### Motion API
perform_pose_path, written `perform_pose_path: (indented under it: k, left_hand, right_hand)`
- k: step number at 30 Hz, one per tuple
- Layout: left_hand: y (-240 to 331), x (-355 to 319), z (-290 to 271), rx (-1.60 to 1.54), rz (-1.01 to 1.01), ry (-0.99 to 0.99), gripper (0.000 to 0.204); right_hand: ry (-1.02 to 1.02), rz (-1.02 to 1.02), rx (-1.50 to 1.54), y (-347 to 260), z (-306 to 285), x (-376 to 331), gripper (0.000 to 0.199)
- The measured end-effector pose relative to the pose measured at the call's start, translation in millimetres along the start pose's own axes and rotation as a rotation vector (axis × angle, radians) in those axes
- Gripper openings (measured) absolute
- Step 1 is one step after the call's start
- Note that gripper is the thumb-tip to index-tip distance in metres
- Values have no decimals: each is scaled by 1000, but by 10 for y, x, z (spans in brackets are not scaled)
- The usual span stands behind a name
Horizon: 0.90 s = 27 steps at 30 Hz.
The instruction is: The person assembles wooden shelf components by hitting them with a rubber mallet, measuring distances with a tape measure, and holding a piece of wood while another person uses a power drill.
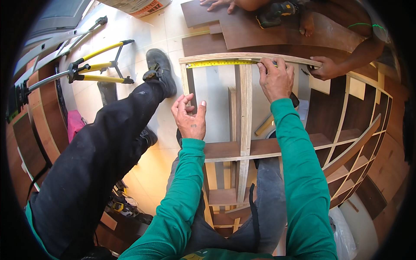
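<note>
A yellow tape measure blade [216,63] is stretched along the inner side of the top board [242,56] of a wooden shelf frame. Its left end lies by the frame's left corner. My right hand [277,80] is closed around the tape's case at the blade's right end, against the board; the hand hides most of the case. My left hand [190,121] hovers by the lower end of the short left upright [186,80], thumb and fingers apart and nothing in them. Whether its fingertips touch the upright, I cannot tell. An upright plywood divider [245,108] stands between my hands.
A co-worker's hand [327,68] rests on the top board's right end. Behind lie brown panels [260,34] with a cordless drill [277,15]. A yellow-legged tripod [99,65] stands left, near another person's black-trousered leg [108,130]. Shelf compartments [346,117] extend right.
</note>
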<state>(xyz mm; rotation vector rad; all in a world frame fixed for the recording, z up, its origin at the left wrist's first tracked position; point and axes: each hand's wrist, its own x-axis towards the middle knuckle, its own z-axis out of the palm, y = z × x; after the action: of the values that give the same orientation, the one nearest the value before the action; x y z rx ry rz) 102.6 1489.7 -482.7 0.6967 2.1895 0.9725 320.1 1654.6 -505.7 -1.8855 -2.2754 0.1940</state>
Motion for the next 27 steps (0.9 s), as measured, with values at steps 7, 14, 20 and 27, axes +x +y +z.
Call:
perform_pose_path:
  k: [7,14,20,27]
  left_hand:
    - [-1,-12,20,0,15,11,44]
    - [18,-24,36,-5,10,16,44]
    - [19,-31,18,-15,5,15,45]
    - [-23,-1,-26,-12,13,10,46]
  right_hand:
    - [8,-6,15,-11,-20,7,14]
    - [46,-50,20,-15,-27,11,13]
    - [-14,-81,17,-22,-60,55,14]
    - [-71,-90,-40,-182,-75,67,17]
